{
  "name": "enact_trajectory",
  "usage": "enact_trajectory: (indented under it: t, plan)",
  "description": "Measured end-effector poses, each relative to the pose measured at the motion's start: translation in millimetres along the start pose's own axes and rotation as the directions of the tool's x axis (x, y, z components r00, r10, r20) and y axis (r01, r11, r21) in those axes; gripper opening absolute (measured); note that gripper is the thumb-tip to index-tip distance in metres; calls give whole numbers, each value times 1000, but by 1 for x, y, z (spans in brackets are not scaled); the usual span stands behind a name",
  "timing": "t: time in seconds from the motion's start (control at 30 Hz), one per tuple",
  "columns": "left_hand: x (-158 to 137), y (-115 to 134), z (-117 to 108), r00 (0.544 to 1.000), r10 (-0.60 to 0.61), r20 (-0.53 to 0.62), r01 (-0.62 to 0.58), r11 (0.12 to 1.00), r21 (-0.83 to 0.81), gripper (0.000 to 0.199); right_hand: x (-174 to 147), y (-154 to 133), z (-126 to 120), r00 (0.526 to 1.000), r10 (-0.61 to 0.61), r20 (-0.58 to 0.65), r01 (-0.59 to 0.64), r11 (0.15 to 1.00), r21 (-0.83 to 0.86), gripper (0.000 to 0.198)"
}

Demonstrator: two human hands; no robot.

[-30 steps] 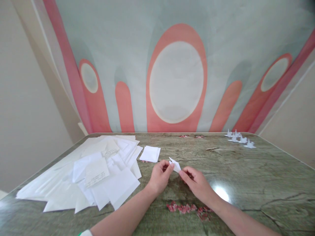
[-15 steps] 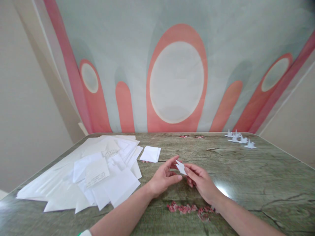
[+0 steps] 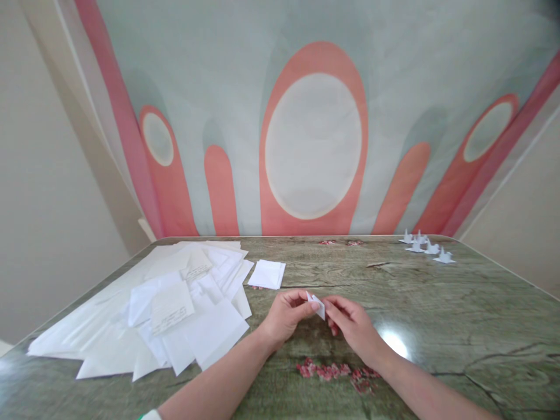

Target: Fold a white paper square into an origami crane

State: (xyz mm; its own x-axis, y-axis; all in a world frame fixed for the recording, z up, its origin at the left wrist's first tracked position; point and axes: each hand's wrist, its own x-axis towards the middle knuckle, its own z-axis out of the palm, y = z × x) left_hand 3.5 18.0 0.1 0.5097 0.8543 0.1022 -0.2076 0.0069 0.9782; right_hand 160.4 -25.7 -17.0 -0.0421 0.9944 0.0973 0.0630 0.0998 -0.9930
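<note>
A small folded piece of white paper [image 3: 321,310] is held up over the middle of the table, between both hands. My left hand [image 3: 285,316] pinches its left side, with the thumb laid across the front. At its right edge my right hand [image 3: 355,328] closes thumb and fingers on the paper. Part of the paper is hidden behind the left thumb and fingers. Several folded white paper cranes [image 3: 431,248] stand at the far right of the table. Beyond my left hand lies a small stack of square white papers [image 3: 266,274].
A wide, overlapping pile of white paper sheets [image 3: 109,326] covers the left of the wood-patterned table [image 3: 437,309]; some sheets bear writing. Printed pink flowers [image 3: 324,369] show on the tabletop near my wrists. A grey-green and coral wall covering [image 3: 245,76] rises behind the table.
My left hand has gone from spread fingers beside the paper to a pinch on it. The paper has turned and come slightly lower, while my right hand stays at its right side.
</note>
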Motion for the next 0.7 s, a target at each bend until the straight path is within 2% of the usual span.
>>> enact_trajectory:
  t: [0.1,0.2,0.47,0.7]
  plan:
    - [2,-3,0,999,3,-45,-1,998,58,33,-2,-3,-2,968,-219,-119,193,961,-199,25]
    - [2,-6,-1,999,27,-18,-25,990,142,30,-5,-7,-3,920,-369,-130,317,898,-305,20]
    - [1,-7,-4,998,58,20,-61,960,273,29,-5,-8,-2,913,-392,-117,330,875,-355,22]
    - [1,-7,-5,998,59,31,-65,953,296,30,-6,-10,-3,912,-400,-96,341,865,-368,22]
